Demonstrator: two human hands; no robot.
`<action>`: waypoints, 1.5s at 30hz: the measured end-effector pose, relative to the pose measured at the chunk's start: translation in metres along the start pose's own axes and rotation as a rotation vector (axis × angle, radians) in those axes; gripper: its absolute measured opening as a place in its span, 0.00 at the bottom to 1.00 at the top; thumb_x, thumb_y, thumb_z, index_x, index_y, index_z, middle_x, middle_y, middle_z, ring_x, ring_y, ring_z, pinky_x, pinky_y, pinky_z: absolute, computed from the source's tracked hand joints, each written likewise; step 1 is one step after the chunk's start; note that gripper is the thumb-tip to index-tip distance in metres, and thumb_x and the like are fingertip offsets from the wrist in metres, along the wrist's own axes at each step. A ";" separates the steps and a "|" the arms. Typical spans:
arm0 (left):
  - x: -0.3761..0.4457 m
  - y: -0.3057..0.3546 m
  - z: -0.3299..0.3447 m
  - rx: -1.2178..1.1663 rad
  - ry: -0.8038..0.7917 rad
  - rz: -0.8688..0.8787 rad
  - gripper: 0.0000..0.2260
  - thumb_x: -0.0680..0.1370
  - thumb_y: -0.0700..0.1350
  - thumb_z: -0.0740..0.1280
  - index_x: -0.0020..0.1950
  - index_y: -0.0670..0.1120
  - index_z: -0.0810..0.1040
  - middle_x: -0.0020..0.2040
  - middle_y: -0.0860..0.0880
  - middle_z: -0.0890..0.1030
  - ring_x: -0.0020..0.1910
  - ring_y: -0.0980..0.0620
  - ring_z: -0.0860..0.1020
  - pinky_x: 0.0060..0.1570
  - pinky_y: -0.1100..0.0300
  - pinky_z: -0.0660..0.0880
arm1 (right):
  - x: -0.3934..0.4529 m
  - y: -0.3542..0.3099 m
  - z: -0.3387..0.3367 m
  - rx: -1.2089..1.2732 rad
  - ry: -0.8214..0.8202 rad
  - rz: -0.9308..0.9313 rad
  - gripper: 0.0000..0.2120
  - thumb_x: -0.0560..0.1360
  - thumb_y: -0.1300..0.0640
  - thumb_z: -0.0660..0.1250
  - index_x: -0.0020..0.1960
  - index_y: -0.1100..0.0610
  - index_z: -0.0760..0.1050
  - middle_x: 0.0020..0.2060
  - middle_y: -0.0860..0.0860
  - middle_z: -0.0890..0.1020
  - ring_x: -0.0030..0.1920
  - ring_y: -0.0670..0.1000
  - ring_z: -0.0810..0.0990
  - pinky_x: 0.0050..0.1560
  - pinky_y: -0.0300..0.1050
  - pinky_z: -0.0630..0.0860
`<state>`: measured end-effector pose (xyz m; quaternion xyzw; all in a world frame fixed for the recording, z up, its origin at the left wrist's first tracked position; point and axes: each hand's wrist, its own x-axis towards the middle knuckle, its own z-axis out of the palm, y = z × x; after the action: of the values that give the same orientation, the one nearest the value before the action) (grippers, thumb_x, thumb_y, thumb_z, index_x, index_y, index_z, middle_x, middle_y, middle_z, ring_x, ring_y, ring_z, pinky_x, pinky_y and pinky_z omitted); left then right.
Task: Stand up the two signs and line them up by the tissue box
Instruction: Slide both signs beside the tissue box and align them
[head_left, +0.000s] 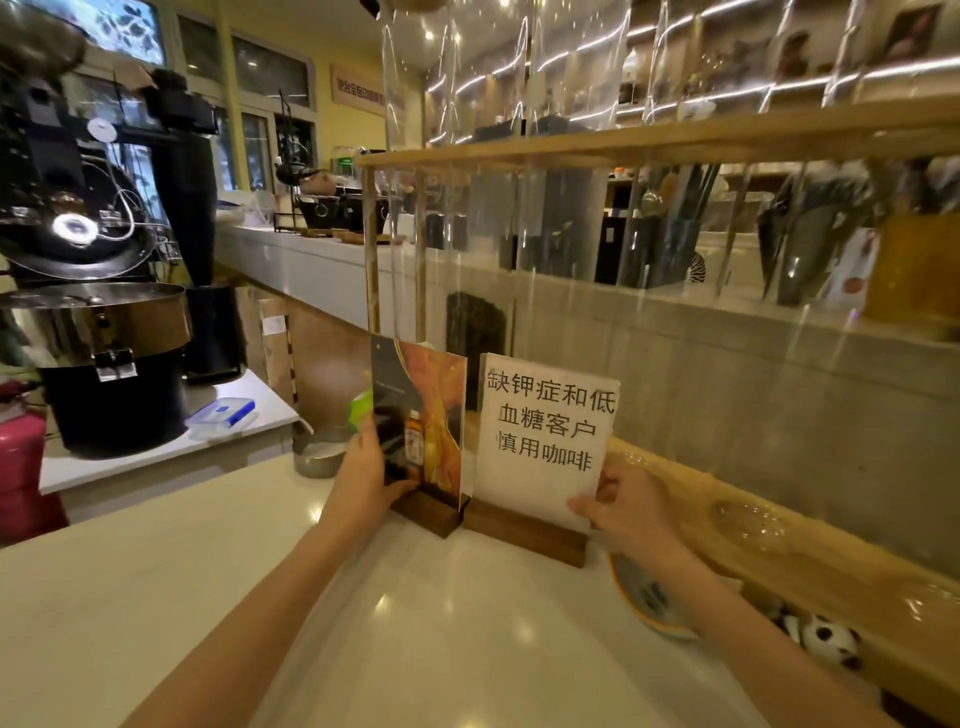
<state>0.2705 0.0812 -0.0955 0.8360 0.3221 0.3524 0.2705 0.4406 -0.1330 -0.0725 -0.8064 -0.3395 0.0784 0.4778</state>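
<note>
Likely risks: white counter (218, 597) is open from 6 to 9 o'clock, yet wooden ledge (779, 566) crowds 3 o'clock; both upright, white sign (545, 431) clamped by right hand (631, 512) and picture sign (423, 415) gripped by left hand (363, 480) could topple if bases collide; tissue box unidentifiable.

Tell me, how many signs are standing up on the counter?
2. The picture sign stands on the left, held by the left hand; the white text sign stands beside it, held by the right hand.
</note>
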 end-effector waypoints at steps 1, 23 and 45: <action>0.003 0.001 0.005 -0.009 0.000 0.014 0.45 0.67 0.41 0.75 0.74 0.44 0.49 0.70 0.40 0.67 0.70 0.42 0.67 0.68 0.48 0.66 | 0.000 0.001 -0.001 -0.001 0.012 0.014 0.11 0.67 0.61 0.73 0.48 0.54 0.78 0.45 0.53 0.83 0.45 0.53 0.81 0.47 0.51 0.80; 0.029 0.028 0.055 -0.043 -0.060 0.000 0.40 0.71 0.42 0.70 0.75 0.49 0.47 0.72 0.40 0.62 0.70 0.41 0.65 0.69 0.45 0.64 | -0.013 0.006 -0.013 -0.041 0.132 0.001 0.17 0.72 0.62 0.67 0.61 0.58 0.74 0.60 0.54 0.80 0.58 0.54 0.78 0.50 0.43 0.79; 0.008 0.025 0.060 0.070 -0.095 -0.183 0.11 0.74 0.51 0.66 0.49 0.45 0.79 0.51 0.46 0.78 0.48 0.50 0.77 0.53 0.56 0.77 | 0.089 -0.145 -0.021 -0.499 -0.094 -0.615 0.12 0.73 0.49 0.65 0.50 0.56 0.79 0.45 0.51 0.82 0.45 0.49 0.80 0.49 0.45 0.78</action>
<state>0.3292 0.0574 -0.1117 0.8277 0.3961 0.2747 0.2872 0.4485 -0.0471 0.0760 -0.7539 -0.5953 -0.1165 0.2524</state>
